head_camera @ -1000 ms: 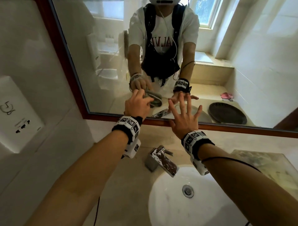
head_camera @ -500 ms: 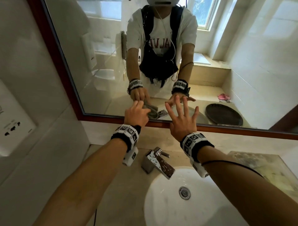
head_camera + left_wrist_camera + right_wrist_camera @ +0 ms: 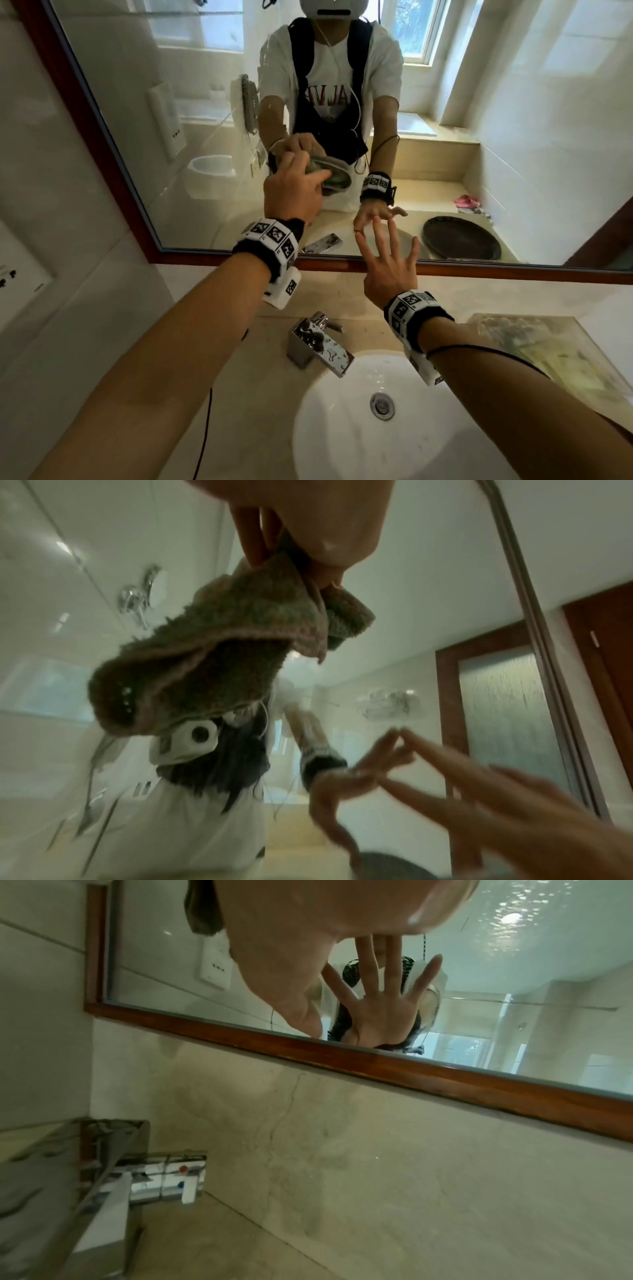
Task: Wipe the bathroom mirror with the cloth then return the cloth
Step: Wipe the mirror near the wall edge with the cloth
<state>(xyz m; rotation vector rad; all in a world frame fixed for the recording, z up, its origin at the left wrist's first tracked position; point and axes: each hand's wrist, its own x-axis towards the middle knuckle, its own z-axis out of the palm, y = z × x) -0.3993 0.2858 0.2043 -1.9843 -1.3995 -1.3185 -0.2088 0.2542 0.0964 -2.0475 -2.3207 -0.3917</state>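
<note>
- Two hands are raised before the mirror point(image 3: 191, 113) above the sink point(image 3: 342, 428).
- A bunched grey-green cloth point(image 3: 334, 176) is gripped by the left hand point(image 3: 291, 195) and held against the glass, above the tap point(image 3: 317, 342).
- The fingers of the right hand point(image 3: 390, 270) are spread and straight, nothing being held; the fingertips point(image 3: 407, 733) are met by their reflection at the lower glass.
- A glass tray point(image 3: 548, 353) is seen on the desk point(image 3: 239, 394) right of the sink.
</note>
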